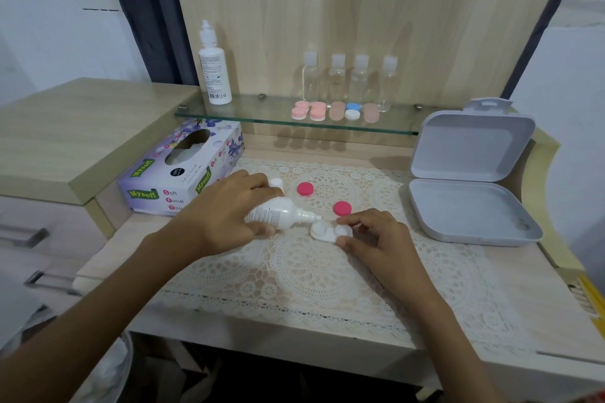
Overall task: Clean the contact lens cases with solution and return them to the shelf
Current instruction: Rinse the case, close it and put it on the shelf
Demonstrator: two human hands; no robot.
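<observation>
My left hand [229,209] grips a white solution bottle [278,214], tipped on its side with the nozzle over the left well of a white lens case [322,232]. My right hand [376,239] pinches the case's right end on the lace mat [311,271]. Two pink caps [305,188] [342,208] lie loose on the mat behind the case. The bottle's small white cap [276,182] stands behind my left hand. On the glass shelf [262,119] sit several lens cases: pink [309,110], tan [337,110], blue and white [352,110].
A second solution bottle [214,72] and several clear small bottles [348,78] stand on the shelf. A tissue box [176,170] lies at the left of the mat. An open grey plastic box [471,180] sits at the right. Drawers are at the far left.
</observation>
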